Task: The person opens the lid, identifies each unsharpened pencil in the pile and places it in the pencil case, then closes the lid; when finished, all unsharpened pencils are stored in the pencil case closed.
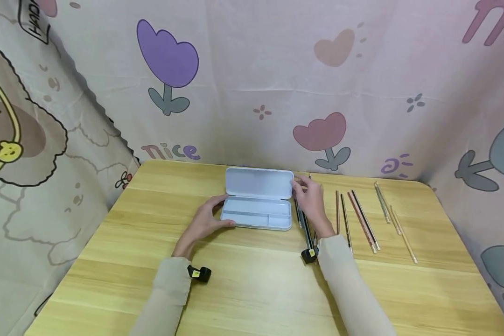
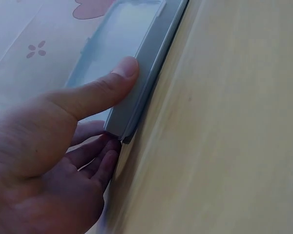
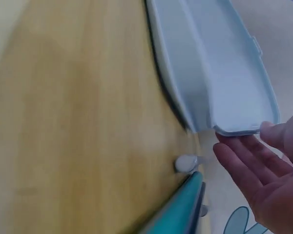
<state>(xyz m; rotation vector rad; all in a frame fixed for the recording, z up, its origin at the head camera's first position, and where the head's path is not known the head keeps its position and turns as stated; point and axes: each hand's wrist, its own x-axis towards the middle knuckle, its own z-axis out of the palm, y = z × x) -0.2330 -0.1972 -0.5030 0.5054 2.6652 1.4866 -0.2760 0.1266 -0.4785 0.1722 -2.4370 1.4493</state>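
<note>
A light blue pencil case [image 1: 256, 220] lies on the table with its lid [image 1: 259, 183] raised at the back. Its tray has a long divider and a small compartment, with nothing in them. My left hand [image 1: 205, 217] grips the case's left end, thumb over the front edge and fingers at the end wall, as the left wrist view shows. At the lid's right edge, my right hand [image 1: 311, 199] pinches the rim between thumb and fingers. Beneath that hand and wrist lie dark pencils [image 1: 305, 231], partly hidden. In the right wrist view a teal pencil [image 3: 178, 209] lies close below the fingers.
Several pencils [image 1: 363, 221] in brown and black lie right of the right arm on the wooden table [image 1: 252, 289]. Farther right are pale and grey pencils [image 1: 404, 233]. A patterned curtain [image 1: 243, 60] hangs behind the table's back edge.
</note>
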